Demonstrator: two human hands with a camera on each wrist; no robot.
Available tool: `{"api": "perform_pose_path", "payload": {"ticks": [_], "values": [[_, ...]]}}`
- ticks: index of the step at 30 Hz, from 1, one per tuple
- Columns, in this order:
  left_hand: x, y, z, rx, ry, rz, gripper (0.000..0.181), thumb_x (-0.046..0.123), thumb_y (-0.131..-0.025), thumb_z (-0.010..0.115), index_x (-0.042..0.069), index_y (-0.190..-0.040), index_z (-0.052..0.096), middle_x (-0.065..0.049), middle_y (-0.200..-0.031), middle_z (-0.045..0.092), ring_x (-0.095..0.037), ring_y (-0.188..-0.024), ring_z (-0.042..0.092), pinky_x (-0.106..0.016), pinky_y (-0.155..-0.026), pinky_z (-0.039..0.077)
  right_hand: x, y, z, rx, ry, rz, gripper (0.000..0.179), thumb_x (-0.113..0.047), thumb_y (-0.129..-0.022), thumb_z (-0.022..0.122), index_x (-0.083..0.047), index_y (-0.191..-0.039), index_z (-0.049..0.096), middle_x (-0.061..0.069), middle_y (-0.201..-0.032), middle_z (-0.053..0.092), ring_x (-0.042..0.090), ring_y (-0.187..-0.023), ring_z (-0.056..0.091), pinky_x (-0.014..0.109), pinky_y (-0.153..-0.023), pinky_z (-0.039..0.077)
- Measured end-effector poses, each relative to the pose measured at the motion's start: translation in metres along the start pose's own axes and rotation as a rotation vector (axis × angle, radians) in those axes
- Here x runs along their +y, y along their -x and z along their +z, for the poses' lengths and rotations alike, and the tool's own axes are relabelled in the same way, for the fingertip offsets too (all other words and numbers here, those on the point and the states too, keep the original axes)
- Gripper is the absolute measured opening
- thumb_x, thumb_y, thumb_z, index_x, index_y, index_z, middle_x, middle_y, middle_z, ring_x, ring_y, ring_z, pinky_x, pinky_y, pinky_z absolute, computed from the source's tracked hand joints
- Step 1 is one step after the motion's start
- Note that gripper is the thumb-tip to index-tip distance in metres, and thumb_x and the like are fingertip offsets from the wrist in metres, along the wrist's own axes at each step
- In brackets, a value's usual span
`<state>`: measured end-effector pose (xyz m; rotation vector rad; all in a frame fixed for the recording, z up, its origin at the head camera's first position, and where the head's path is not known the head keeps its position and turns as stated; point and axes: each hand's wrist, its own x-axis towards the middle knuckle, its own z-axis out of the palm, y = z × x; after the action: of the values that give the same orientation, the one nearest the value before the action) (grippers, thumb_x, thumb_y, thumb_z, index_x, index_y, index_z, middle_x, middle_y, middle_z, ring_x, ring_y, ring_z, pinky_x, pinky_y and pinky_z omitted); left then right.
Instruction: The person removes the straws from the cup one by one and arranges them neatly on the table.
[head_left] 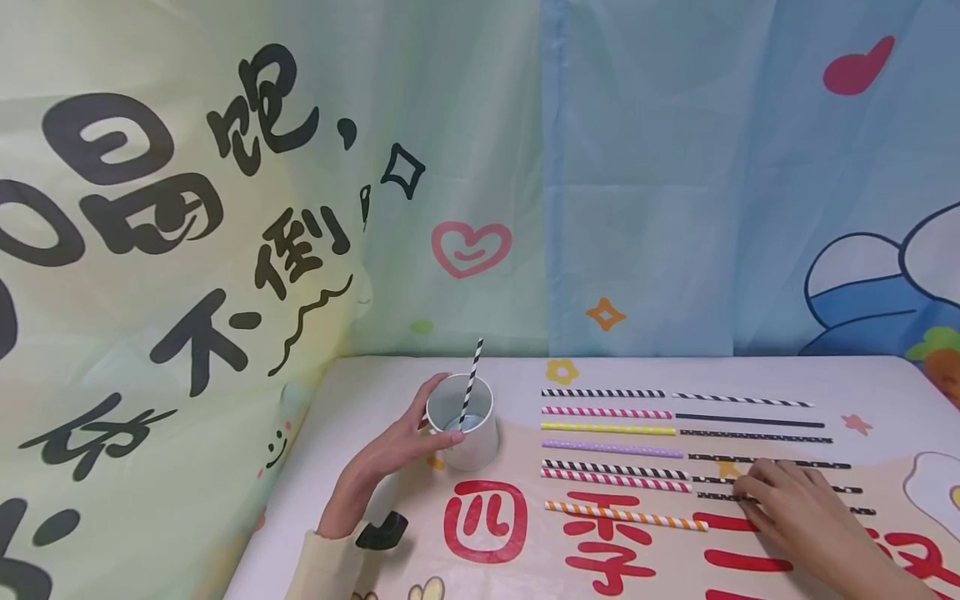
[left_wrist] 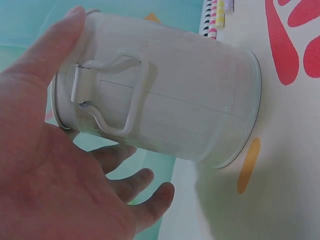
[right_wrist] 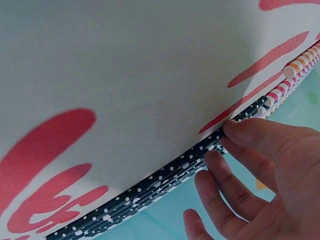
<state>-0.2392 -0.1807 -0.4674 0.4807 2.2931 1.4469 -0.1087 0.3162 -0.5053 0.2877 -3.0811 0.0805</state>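
Observation:
My left hand holds a white mug near its rim, with the thumb over the near edge. In the left wrist view, the mug's handle faces the palm, and several fingers stick out loosely below it. One black-and-white striped paper straw leans inside the mug, rising above the rim. My right hand is over the right-hand row of black straws. The right wrist view shows its thumb and index fingertip pinching the nearest black straw with white dots, which lies on the table among the others.
Left of the black straws lies a column of colored ones, including a yellow-striped straw, a purple straw and, nearest, an orange-striped straw. A printed cloth covers the table. Behind it hangs a printed curtain.

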Motion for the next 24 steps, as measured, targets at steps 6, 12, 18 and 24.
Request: {"api": "perform_pose_path", "payload": {"ticks": [6,12,18,24], "values": [[-0.001,-0.001,-0.001,-0.007,0.001,0.011,0.098,0.041,-0.085,0.078,0.033,-0.158,0.013,0.0,-0.159,0.026,-0.038,-0.152,0.02,-0.071,-0.115,0.023,0.001,-0.001,0.0,0.004,-0.007,0.001,0.029,-0.026,-0.069,0.091,-0.024,-0.093,0.074,-0.001,-0.094,0.061,0.024,-0.092,0.054,0.057,-0.086,0.047],[0.0,-0.001,0.0,-0.008,0.001,-0.002,0.097,0.042,-0.085,0.077,0.036,-0.157,0.013,-0.003,-0.16,0.024,-0.039,-0.152,0.019,-0.071,-0.115,0.024,0.002,0.002,0.001,0.026,-0.021,-0.009,0.032,-0.026,-0.069,0.091,-0.024,-0.095,0.072,0.0,-0.097,0.062,0.027,-0.096,0.055,0.061,-0.09,0.045],[-0.001,0.0,0.0,-0.002,0.0,-0.009,0.097,0.042,-0.085,0.078,0.038,-0.157,0.014,-0.004,-0.161,0.023,-0.041,-0.152,0.018,-0.071,-0.114,0.027,0.002,0.001,-0.002,0.016,-0.022,-0.002,0.032,-0.027,-0.071,0.089,-0.021,-0.098,0.072,0.003,-0.1,0.063,0.029,-0.096,0.056,0.062,-0.09,0.045],[0.0,-0.001,0.0,0.003,-0.006,0.002,0.098,0.041,-0.085,0.077,0.036,-0.158,0.012,-0.005,-0.161,0.023,-0.039,-0.152,0.019,-0.07,-0.115,0.024,0.001,-0.004,-0.009,0.011,-0.021,-0.014,0.035,-0.028,-0.072,0.089,-0.02,-0.102,0.073,0.004,-0.102,0.064,0.028,-0.096,0.057,0.063,-0.089,0.048]]}}
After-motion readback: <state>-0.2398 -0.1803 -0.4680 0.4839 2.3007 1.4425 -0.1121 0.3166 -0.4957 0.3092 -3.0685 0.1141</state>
